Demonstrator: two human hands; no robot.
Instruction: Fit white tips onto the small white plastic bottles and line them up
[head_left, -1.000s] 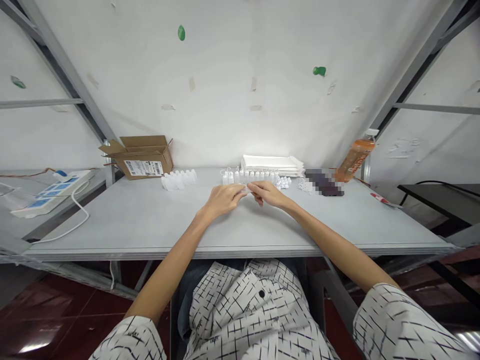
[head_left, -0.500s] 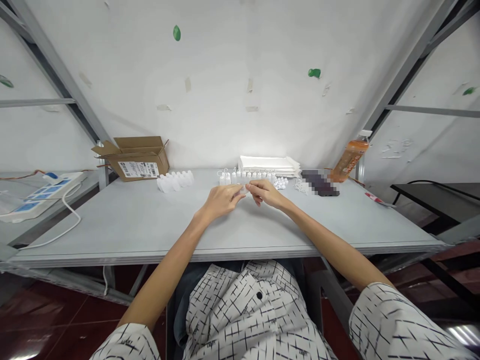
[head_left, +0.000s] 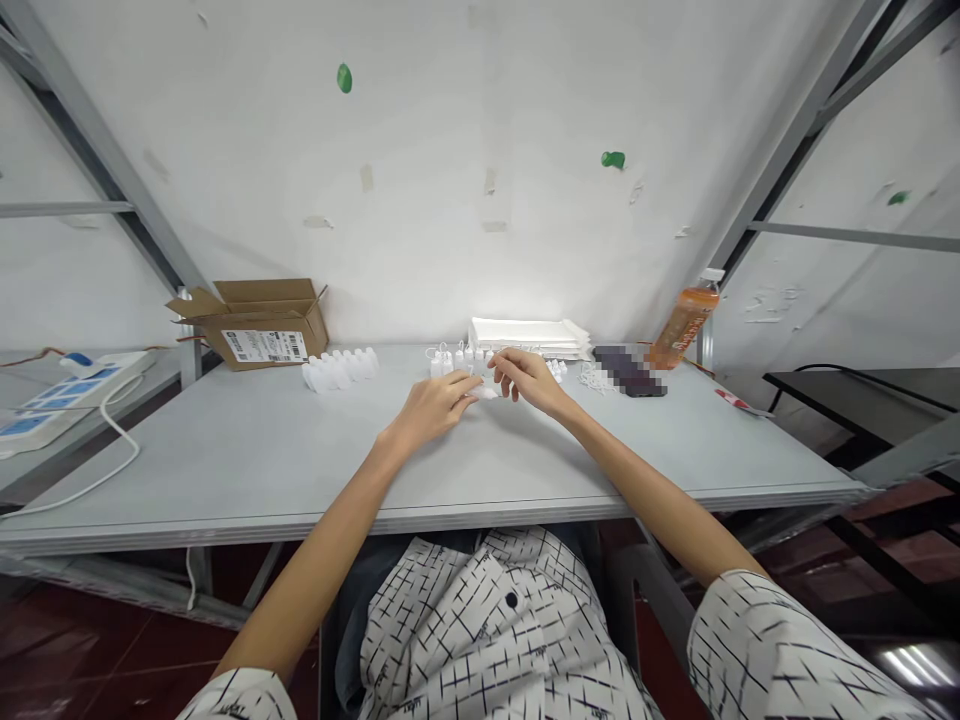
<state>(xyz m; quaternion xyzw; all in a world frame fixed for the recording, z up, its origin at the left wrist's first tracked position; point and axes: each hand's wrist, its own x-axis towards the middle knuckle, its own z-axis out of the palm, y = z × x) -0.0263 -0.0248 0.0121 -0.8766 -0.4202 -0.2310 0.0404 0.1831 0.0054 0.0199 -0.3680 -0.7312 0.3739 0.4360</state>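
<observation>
I am looking down from the head camera, and the left hand (head_left: 431,412) is holding a small white bottle (head_left: 486,393) just over the table (head_left: 480,475). Its fingers are closing round one end, so the bottle is sticking out to the right from their tips. The bottle's long side seems to be running left to right, with its free end pointing toward the right hand (head_left: 531,380). The right fingers are bending over close to that end, a bit above it. I cannot tell if they are touching it or pinching something tiny. The left hand is the nearer one, as it is doing the holding. A row of bottles (head_left: 437,364) is standing just behind both hands, and the right hand is hiding part of it, so the row is blocking the way back. White bits (head_left: 556,370) are lying just past the right hand, with white rings (head_left: 596,377) farther right, near a dark blurred thing (head_left: 643,381) and a leaning drink (head_left: 681,328). White sheets (head_left: 529,338) are lying behind the row. Far left, more bottles (head_left: 339,369) are sitting near a box (head_left: 264,335).
</observation>
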